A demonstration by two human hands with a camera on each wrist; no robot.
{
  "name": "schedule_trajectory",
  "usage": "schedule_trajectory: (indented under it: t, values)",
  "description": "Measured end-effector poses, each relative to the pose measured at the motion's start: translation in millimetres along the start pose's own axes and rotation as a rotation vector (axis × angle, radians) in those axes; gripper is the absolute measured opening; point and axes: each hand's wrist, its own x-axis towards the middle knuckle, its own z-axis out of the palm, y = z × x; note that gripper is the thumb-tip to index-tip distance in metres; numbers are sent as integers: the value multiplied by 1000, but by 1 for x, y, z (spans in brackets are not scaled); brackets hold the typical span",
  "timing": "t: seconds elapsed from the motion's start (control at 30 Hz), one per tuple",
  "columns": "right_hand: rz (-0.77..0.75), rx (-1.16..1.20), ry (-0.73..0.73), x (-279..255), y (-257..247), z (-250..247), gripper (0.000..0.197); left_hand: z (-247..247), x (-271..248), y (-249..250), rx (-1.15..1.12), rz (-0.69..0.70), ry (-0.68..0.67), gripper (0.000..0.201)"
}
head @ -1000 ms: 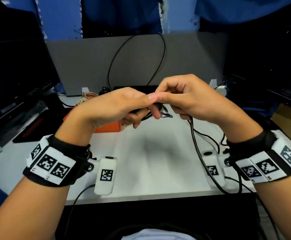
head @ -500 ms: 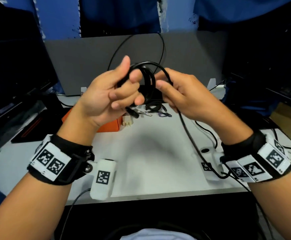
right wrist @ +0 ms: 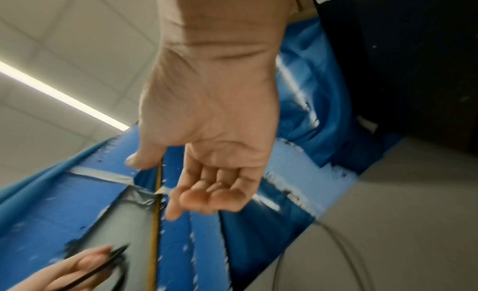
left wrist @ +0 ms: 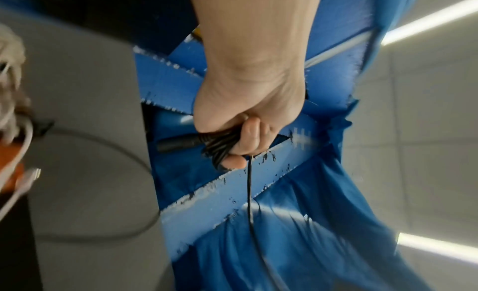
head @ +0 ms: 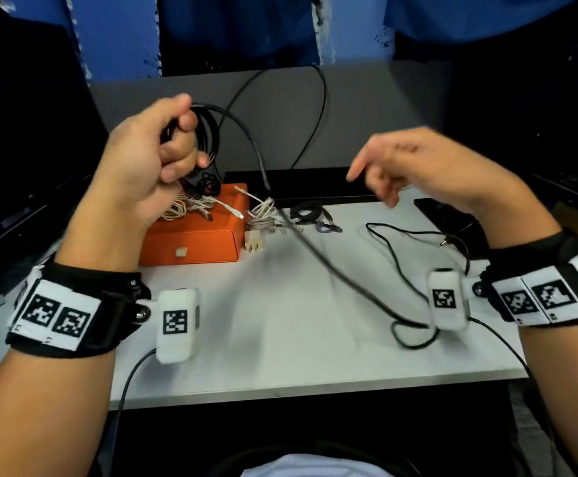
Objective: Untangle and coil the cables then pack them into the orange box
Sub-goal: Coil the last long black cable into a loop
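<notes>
Table [head: 280, 339] first: white top, orange box [head: 194, 242] at far left, lid looks closed, with a pale cable tangle [head: 191, 206] lying on top of it. Second white bundle [head: 263, 215] sits just right of the box, near a small white connector [head: 254, 243]. Thin black cord [head: 401, 235] loops over the right side of the table; a small dark bundle [head: 306, 213] lies between it and the white bundle.

Black cable [head: 208, 139] is the one in work. Left hand [head: 143, 160] is raised over the box, fingers curled tight round several stacked loops; left wrist view shows the barrel plug [left wrist: 178, 144] sticking out of the fist beside the loops. Free tail [head: 315, 256] arcs up out of the coil, drops across the table to the near right and ends in a slack loop by the right wrist camera.

Right hand [head: 418, 166] is raised at right, fingers loose, gripping nothing.

Handling, my read:
- Light, flexible and springy. Loops should spring open if the left grip relaxes.
- Jacket looks smooth, so it should slide through fingers easily. Feed the tail with a light pinch.
- Take the tail close to the coil, not at the far slack loop, so each turn matches the rest.
- Keep strain off the plug joint.
- Tail crosses close to the white bundle, so it could snag when pulled.
</notes>
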Motion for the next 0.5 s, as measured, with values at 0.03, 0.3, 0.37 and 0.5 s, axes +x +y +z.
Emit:
schedule_trajectory:
  t: [0.03, 0.3, 0.37, 0.5]
  values:
    - [10, 22, 132, 1, 4, -6, 66, -2, 1, -2, 84, 2, 16, 34]
    - [28, -292, 270, -5, -20, 5, 57, 28, -5, -14, 203, -12, 180, 33]
    - [-54, -406, 214, -9, -43, 36, 60, 47, -10, -21, 253, 4, 153, 34]
    - [-38, -604, 115, -12, -57, 84, 62, 68, -24, -24, 347, 49, 61, 37]
